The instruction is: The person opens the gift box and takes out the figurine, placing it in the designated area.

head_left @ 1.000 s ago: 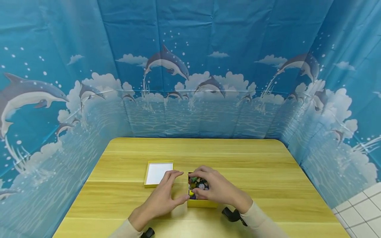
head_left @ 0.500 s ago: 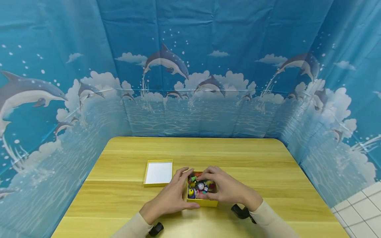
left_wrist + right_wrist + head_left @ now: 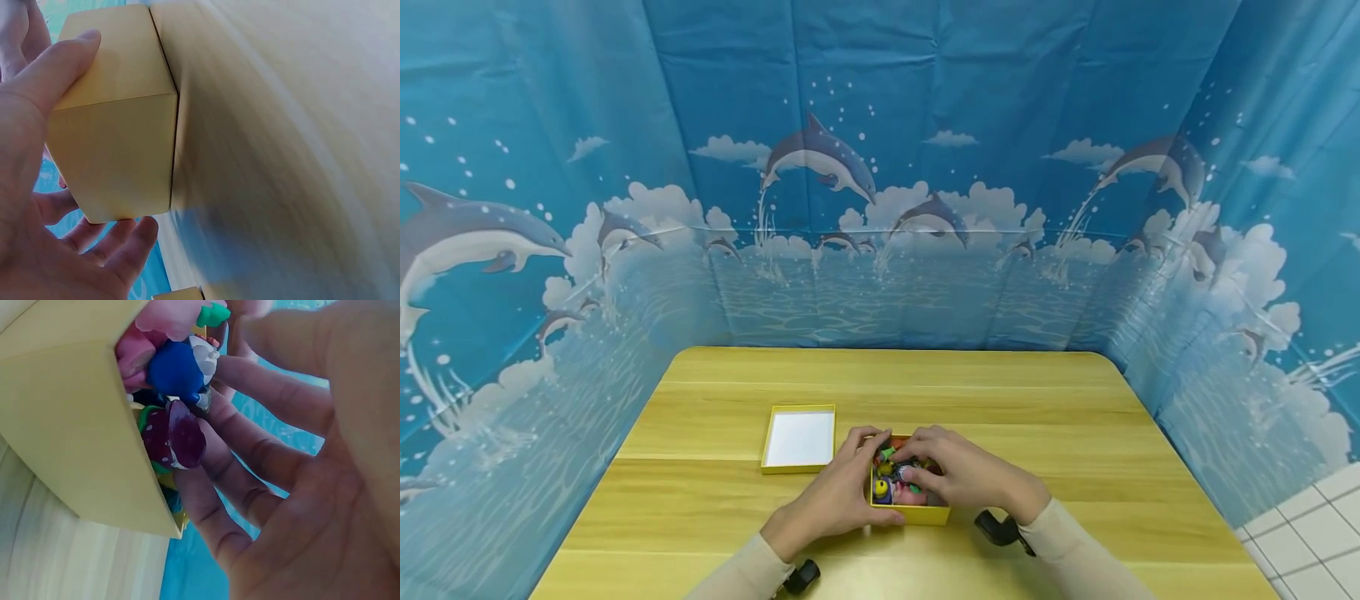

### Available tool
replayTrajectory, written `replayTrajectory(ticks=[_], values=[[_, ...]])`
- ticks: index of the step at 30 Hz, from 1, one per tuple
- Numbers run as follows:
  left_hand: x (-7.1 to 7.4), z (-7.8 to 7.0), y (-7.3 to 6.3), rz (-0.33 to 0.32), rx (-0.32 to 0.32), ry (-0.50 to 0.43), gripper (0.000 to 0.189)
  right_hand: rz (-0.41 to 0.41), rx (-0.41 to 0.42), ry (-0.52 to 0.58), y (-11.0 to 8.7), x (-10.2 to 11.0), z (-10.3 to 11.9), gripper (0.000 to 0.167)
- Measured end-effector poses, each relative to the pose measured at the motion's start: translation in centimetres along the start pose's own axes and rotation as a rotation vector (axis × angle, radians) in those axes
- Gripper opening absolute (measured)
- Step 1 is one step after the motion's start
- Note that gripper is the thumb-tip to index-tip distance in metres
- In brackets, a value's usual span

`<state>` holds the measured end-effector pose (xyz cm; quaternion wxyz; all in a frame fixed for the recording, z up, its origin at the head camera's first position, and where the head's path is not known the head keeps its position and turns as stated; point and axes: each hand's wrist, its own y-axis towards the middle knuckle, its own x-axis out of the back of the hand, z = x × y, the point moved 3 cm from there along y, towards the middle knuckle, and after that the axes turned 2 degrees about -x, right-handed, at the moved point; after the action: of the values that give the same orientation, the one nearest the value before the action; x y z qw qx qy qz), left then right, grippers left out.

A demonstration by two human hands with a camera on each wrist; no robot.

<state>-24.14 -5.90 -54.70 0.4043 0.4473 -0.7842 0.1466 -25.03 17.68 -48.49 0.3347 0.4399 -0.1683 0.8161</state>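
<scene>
A yellow box [image 3: 917, 515] filled with small toy figurines sits on the table before me. My left hand [image 3: 842, 492] grips its left side, thumb along the near wall [image 3: 112, 156] and fingers around the far corner in the left wrist view. Over the open top, my right hand [image 3: 958, 471] reaches in with extended fingers that touch the toys. Beside those fingers in the right wrist view are a blue figurine [image 3: 175, 370], a dark red spotted toy [image 3: 181, 434] and a pink toy [image 3: 165, 319]. Whether the right fingertips pinch one of them is hidden.
The shallow yellow lid [image 3: 800, 438], white inside, lies upturned left of the box. A wood-grain table [image 3: 1037, 417] extends around both. Blue dolphin-printed curtains [image 3: 880, 292] stand behind the table and along its sides.
My left hand has moved right and taken hold of the box. My right hand first drew back from over the toys, then its thumb came inward over them. The lid stays put.
</scene>
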Motion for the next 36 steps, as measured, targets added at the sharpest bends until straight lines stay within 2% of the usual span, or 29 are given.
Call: replayTrajectory(ticks=[9,16,36], values=[[-0.02,-0.06,0.13,-0.004,0.003,-0.015,0.128,0.045,-0.017,-0.033,0.52,0.13,-0.12,0.029],[-0.11,0.19,0.20,-0.004,0.005,-0.020,0.126,0.052,-0.009,-0.003,0.78,0.09,-0.02,0.026],[-0.32,0.18,0.10,-0.007,0.010,-0.011,0.124,0.008,0.015,0.051,0.48,0.13,-0.66,0.032]])
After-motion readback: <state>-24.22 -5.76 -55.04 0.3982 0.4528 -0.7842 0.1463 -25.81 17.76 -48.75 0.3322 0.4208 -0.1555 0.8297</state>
